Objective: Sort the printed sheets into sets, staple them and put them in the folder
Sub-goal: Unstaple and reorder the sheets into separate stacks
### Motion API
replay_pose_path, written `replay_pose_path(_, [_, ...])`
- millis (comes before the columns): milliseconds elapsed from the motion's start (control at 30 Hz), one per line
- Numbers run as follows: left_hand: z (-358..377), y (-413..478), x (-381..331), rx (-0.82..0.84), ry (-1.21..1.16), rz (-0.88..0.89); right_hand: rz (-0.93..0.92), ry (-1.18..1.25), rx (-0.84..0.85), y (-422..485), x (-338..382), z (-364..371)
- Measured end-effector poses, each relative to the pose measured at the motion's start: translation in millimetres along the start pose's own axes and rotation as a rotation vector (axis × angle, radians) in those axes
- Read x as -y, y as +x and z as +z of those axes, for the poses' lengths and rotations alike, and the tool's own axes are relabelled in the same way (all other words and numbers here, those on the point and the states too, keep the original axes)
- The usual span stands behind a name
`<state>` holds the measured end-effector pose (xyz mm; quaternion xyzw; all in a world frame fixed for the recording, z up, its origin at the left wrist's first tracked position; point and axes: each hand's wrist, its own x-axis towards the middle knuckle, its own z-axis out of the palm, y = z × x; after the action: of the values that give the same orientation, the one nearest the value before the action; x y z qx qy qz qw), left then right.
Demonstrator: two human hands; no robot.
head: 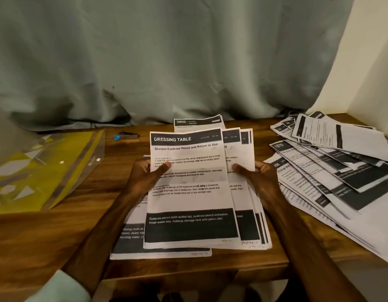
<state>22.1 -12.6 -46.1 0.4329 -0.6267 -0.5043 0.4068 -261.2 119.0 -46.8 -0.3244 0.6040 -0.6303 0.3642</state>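
Head view: left hand (142,174) and right hand (261,176) fingers (164,168) pinch "DRESSING TABLE" sheets (189,199).

Folder (47,166) L on surface (57,236); stapler (126,135) at back, just R of it; sheets (188,192) ctr over a stack (132,243); pile (332,162) R.

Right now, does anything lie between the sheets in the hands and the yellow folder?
Nothing visible does. Only bare brown wooden table separates the fanned printed sheets from the yellow plastic folder; the small silver stapler with a blue end lies farther back.
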Motion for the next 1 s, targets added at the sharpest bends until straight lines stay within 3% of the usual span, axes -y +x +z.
replay_pose_path(200, [2, -1, 6, -0.091, -0.042, 0.006, -0.023, 0.016, -0.082, -3, 0, 3])
replay_pose_path(500, [-4, 1, 15, -0.169, 0.011, 0.015, -0.048, 0.000, -0.041, -3, 1, -1])
replay_pose_path(1000, [-21, 4, 3, -0.096, -0.128, -0.015, -0.267, -0.088, -0.097, 4, -8, -4])
